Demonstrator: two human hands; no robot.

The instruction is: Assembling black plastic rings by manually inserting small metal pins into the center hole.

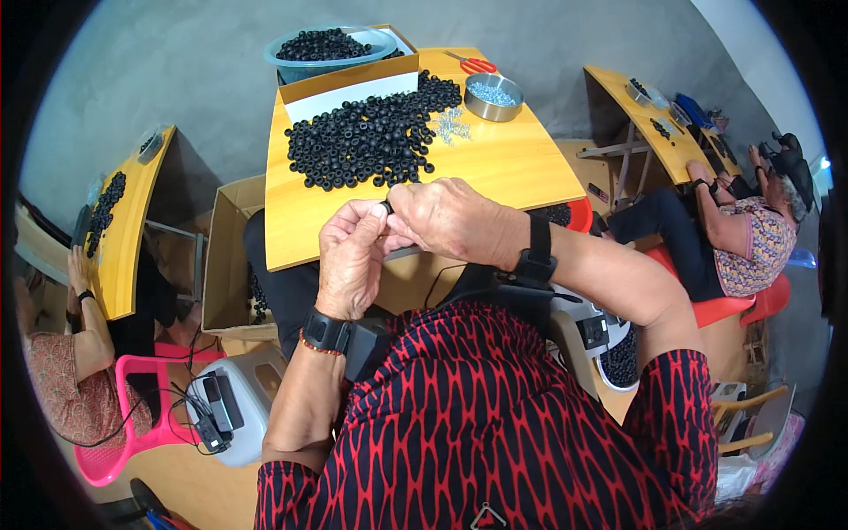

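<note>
Close together at the near edge of the wooden table (521,163), both my hands are closed. My left hand (349,256) pinches a small black round part (387,207) between thumb and fingers. My right hand (459,221) is curled against it from the other side; what its fingers grip is hidden. Just beyond my hands spreads a pile of black round parts with holes (353,141). Beside the pile lie small silvery pieces, apparently screws (453,126), and a round metal bowl (496,111) holds more of them.
A cardboard box (353,86) and a bluish plastic basin (287,64) of black parts stand at the table's far side. Red-handled scissors (478,66) lie near the bowl. A carton (231,256) stands left, below the table. Other people sit at tables left and right.
</note>
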